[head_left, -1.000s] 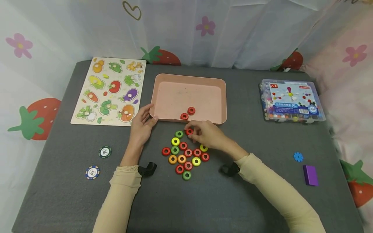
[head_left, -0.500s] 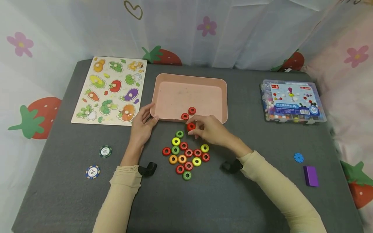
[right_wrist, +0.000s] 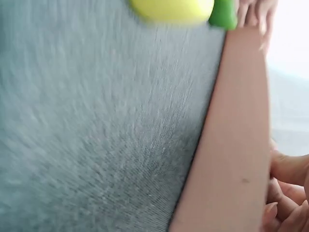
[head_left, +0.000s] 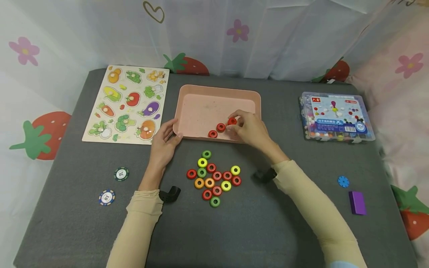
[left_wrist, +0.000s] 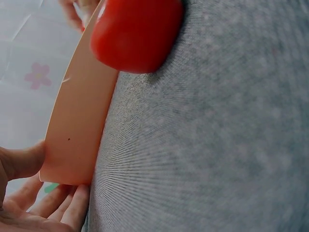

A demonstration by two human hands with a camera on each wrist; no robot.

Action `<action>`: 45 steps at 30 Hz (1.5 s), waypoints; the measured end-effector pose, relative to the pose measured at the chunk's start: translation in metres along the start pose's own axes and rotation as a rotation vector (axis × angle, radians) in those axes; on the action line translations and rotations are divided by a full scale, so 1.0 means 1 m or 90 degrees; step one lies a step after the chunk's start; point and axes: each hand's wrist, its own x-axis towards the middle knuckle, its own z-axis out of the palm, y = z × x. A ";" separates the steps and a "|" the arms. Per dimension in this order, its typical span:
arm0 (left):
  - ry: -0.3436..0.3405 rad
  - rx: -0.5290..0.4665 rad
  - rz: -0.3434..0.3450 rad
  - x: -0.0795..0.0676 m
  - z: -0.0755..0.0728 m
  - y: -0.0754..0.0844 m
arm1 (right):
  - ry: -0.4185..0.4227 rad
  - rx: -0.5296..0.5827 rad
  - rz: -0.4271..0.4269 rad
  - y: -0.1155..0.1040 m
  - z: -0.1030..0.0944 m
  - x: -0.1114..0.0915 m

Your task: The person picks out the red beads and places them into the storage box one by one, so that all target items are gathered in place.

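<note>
My left hand (head_left: 163, 145) grips the near left corner of the shallow pink tray (head_left: 214, 104), its thumb on the near wall and its fingers along the left side. Inside the tray, two red rings (head_left: 221, 127) lie near the front wall. Beside them my right hand (head_left: 249, 128) pinches another red ring (head_left: 232, 121) between thumb and fingertips; whether it touches the tray floor I cannot tell. Several loose rings in red, yellow, green and orange (head_left: 209, 182) lie on the grey table in front. The right wrist view shows the tray's wall (right_wrist: 229, 145) hiding what the fingers hold.
A vegetable puzzle board (head_left: 127, 106) lies left of the tray. Two poker chips (head_left: 106, 198) sit at the left. To the right are a clear box of coloured beads (head_left: 336, 116), a small blue disc (head_left: 343, 181) and a purple block (head_left: 358, 203).
My right hand has lifted a red ring from the top of the loose group and carried it up and right, over the front wall into the tray. The left hand stays at the corner.
</note>
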 end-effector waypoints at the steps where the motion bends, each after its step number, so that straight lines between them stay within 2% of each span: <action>1: 0.000 0.000 -0.001 0.000 0.000 0.000 | 0.005 -0.007 0.014 0.002 0.000 0.003; 6: 0.003 0.002 0.000 0.002 0.000 -0.005 | -0.014 -0.021 0.050 0.010 0.008 0.010; 14: 0.010 0.011 -0.003 0.002 0.001 -0.005 | 0.005 -0.045 0.028 0.013 0.014 0.010; 20: 0.004 0.004 -0.008 0.002 0.002 -0.007 | -0.007 -0.026 0.055 0.012 0.014 0.007; 25: 0.005 0.004 -0.005 0.002 0.002 -0.007 | 0.018 0.000 0.087 0.003 0.008 0.000; 29: 0.005 0.006 -0.002 0.002 0.001 -0.006 | 0.044 0.036 0.066 -0.009 0.001 -0.009; 32: 0.006 0.009 0.000 0.002 0.000 -0.005 | 0.043 0.063 0.018 -0.018 0.001 -0.017; 36: 0.003 0.010 0.001 0.002 0.000 -0.004 | -0.001 0.119 -0.060 -0.025 0.009 -0.029; 38: 0.001 0.008 0.002 0.003 0.000 -0.005 | -0.046 0.164 -0.089 -0.026 0.016 -0.035; 41: 0.000 0.005 0.004 0.003 0.000 -0.005 | -0.133 0.218 -0.099 -0.024 0.026 -0.043; 45: -0.001 0.009 -0.002 0.003 -0.001 -0.005 | -0.203 0.162 -0.103 -0.020 0.037 -0.049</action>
